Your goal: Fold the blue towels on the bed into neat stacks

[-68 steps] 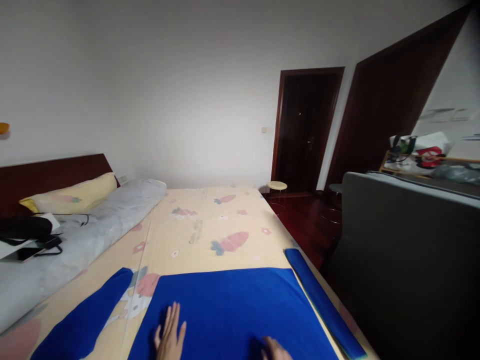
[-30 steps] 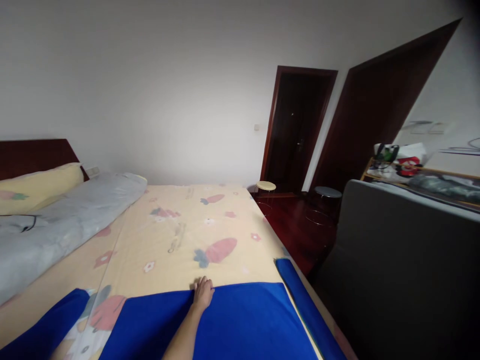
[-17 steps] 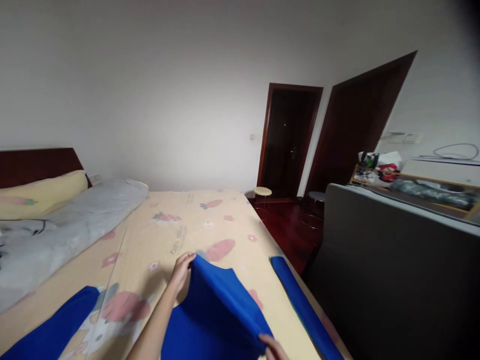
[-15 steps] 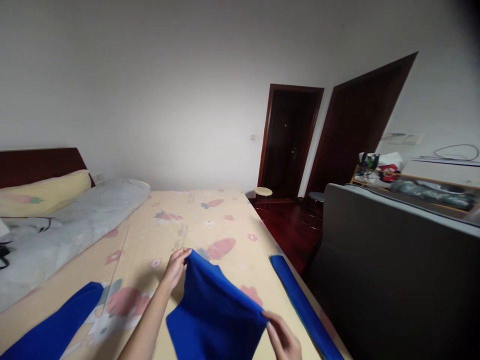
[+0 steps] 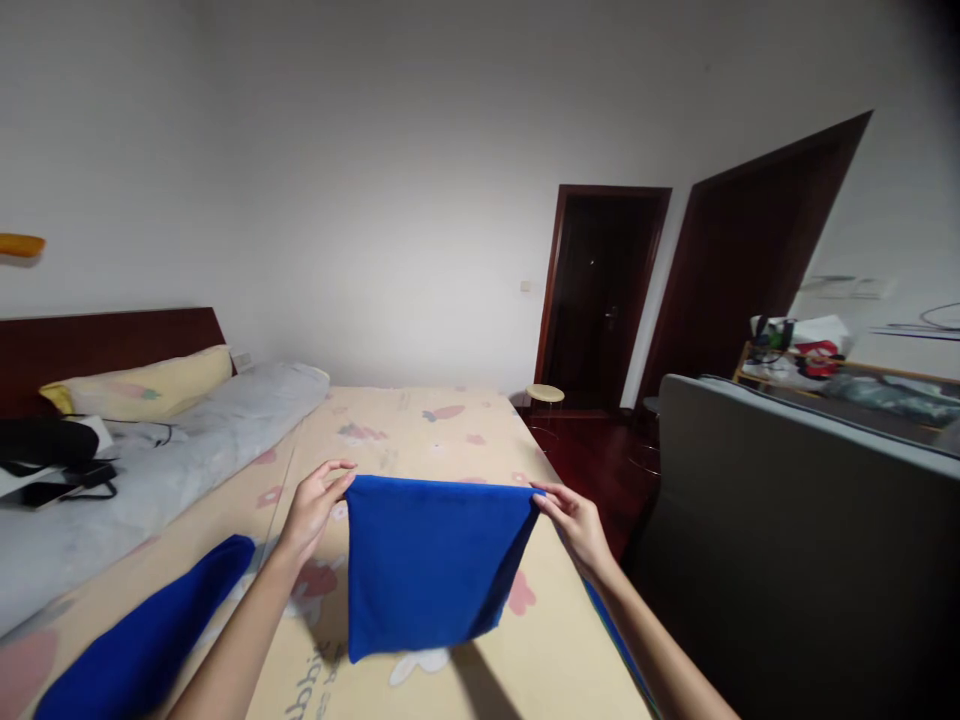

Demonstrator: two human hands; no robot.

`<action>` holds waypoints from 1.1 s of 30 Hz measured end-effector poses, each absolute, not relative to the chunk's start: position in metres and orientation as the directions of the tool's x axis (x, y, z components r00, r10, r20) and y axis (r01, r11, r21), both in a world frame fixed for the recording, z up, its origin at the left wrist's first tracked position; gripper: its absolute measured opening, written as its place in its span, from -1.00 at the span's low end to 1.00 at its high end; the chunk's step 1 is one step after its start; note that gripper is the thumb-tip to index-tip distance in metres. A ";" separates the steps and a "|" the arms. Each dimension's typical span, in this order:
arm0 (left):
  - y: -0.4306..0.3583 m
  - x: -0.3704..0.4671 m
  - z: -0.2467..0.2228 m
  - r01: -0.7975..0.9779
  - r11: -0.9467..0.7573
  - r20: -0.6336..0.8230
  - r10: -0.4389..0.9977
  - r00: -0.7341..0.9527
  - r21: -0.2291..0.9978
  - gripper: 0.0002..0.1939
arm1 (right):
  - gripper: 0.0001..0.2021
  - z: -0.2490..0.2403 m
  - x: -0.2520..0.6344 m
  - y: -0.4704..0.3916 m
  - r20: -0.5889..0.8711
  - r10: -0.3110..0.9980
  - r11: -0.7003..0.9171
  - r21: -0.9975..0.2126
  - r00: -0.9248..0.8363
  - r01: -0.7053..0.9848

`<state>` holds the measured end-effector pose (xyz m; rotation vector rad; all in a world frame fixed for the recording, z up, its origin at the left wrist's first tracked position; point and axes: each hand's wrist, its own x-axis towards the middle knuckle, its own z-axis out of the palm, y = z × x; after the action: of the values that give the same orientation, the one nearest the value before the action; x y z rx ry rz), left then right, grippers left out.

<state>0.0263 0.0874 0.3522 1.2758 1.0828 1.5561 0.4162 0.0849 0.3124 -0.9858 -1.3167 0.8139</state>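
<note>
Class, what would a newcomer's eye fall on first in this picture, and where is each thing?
First, the vivid blue cloth, hanging between the left hand and the right hand over the patterned bedsheet, low in the middle. Next, a second blue piece lying on the sheet at lower left, then the dark door in the pale far wall, right of centre.

Cloth [image 5: 439,565]: plain deep blue
Left piece [image 5: 150,640]: the same blue, unpatterned
Right strip [image 5: 611,625]: blue, greenish edge
Sheet [image 5: 420,430]: pale peach-yellow, printed with pink carrots, pink and white flowers, white rabbit shapes, grey lettering
Pillow [image 5: 161,385]: pale yellow, carrot print, brighter yellow end
Quilt [image 5: 247,410]: light grey, faint mottling
Headboard [image 5: 112,340]: dark reddish brown
Near stool [image 5: 545,394]: cream seat
Floor [image 5: 600,455]: deep red
Door [image 5: 600,300]: very dark brown, redder frame
Wall [image 5: 390,230]: plain greyish white
</note>
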 end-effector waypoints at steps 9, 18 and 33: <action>0.074 0.022 0.377 -0.074 -0.246 0.235 0.964 -0.123 0.967 -0.58 | -0.50 0.356 0.420 0.088 0.504 0.857 0.470 -0.850 0.109 0.236; 0.081 0.018 0.412 0.096 -0.294 0.301 0.952 -0.059 0.951 -0.54 | -0.52 0.392 0.425 0.096 0.509 0.856 0.486 -0.852 0.090 0.195; 0.109 0.014 0.414 0.034 -0.348 0.348 0.923 -0.166 0.937 -0.50 | -0.49 0.402 0.405 0.116 0.478 0.857 0.472 -0.878 0.191 0.078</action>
<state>0.0143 0.1093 0.4141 1.3869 1.1480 1.6007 0.4045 0.1158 0.4021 -0.9478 -1.2742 0.6813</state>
